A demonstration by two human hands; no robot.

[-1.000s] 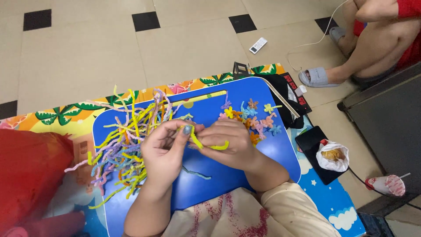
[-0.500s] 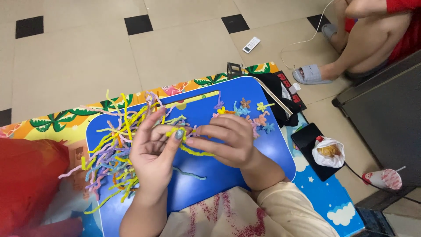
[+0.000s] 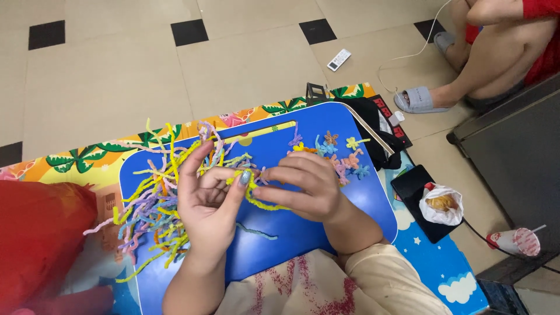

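Two hands pinch one fuzzy yellow pipe cleaner [image 3: 256, 198] over the blue plastic lap tray [image 3: 361, 204]: left hand [image 3: 210, 204] at 9 o'clock, right hand [image 3: 309, 186] at 3. Looks light, bendy, non-slip; prob best held near ends. Loose multicoloured pipe-cleaner pile [image 3: 151, 204] lies approx 9 o'clock.

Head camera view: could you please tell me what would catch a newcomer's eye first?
At centre, the left hand and right hand pinch a fuzzy yellow pipe cleaner over a blue plastic lap tray. A tangle of pastel pipe cleaners heaps on the tray's left, small twisted pipe-cleaner flowers at its upper right.
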